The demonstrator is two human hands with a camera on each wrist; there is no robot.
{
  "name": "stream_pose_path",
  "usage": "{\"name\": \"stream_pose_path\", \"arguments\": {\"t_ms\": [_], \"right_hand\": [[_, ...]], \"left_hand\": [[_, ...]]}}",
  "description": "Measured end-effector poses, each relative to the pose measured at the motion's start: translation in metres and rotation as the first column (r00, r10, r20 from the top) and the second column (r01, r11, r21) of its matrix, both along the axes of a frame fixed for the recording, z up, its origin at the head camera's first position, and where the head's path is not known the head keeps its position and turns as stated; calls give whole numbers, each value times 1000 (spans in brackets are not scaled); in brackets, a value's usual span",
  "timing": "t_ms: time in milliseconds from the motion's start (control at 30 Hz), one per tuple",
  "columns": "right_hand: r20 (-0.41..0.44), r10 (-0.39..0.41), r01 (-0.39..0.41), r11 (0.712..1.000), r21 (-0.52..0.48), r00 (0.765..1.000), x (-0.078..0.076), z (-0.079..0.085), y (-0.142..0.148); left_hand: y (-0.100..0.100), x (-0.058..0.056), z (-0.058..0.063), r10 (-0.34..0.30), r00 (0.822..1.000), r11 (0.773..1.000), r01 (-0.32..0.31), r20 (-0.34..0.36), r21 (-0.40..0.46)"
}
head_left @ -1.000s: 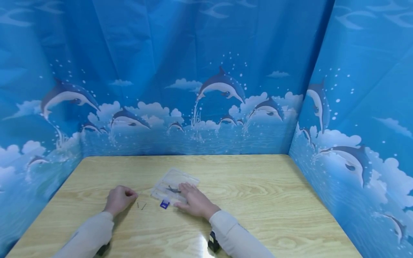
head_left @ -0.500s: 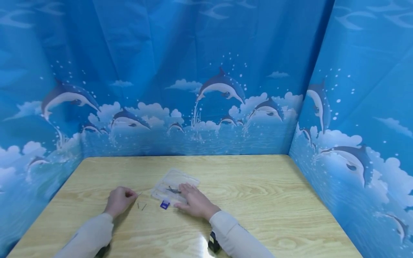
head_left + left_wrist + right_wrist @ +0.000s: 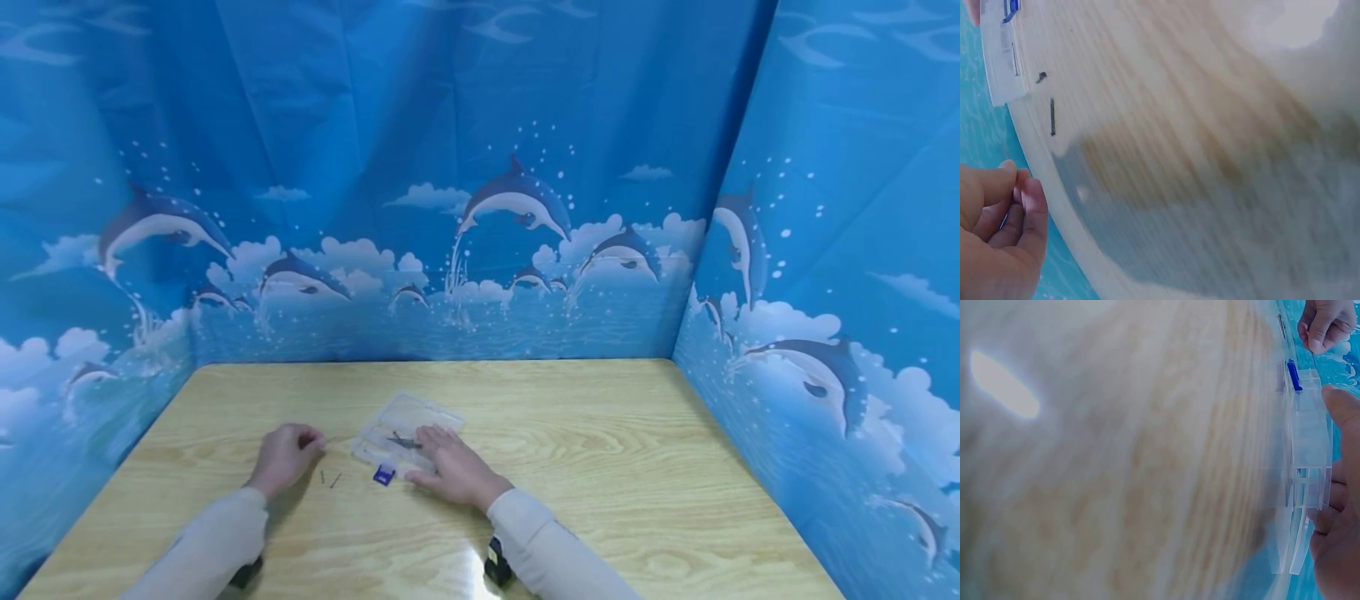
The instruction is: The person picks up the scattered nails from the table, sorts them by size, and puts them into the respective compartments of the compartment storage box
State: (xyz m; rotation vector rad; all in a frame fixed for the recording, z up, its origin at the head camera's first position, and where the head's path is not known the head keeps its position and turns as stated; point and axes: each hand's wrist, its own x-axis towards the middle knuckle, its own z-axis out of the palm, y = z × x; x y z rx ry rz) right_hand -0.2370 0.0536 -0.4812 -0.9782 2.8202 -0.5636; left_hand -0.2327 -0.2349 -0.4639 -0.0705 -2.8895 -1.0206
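Note:
My left hand pinches a very thin, pin-like piece between thumb and fingertips, left of a clear plastic case. Its exact kind is too small to tell. My right hand rests on the right part of the case, fingers extended and thumb at the near edge. Several slim dark metal pieces lie in the case, partly covered by that hand. A blue latch marks its front. Two small dark screws or nails lie on the table near my left hand, one long, one seen more end-on.
The wood-grain table is bordered at the back and right by a blue dolphin-print curtain. A black wrist device shows beneath my right sleeve.
My left hand has shifted slightly away from me and turned at the wrist; the pale thin piece that showed past its fingertips is harder to see from the head. My right hand stays put.

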Motion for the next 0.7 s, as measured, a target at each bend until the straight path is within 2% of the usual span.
{"name": "stream_pose_path", "arguments": {"t_ms": [233, 433, 700], "right_hand": [[-7, -1, 1, 1000, 2, 1000, 0, -1, 1], [-12, -3, 3, 1000, 1, 1000, 0, -2, 1], [-10, -9, 9, 1000, -7, 1000, -1, -2, 0]], "left_hand": [[16, -4, 8, -53, 997, 998, 54, -52, 14], [32, -9, 10, -95, 995, 994, 97, -30, 43], [45, -15, 9, -187, 982, 982, 187, -6, 19]]}}
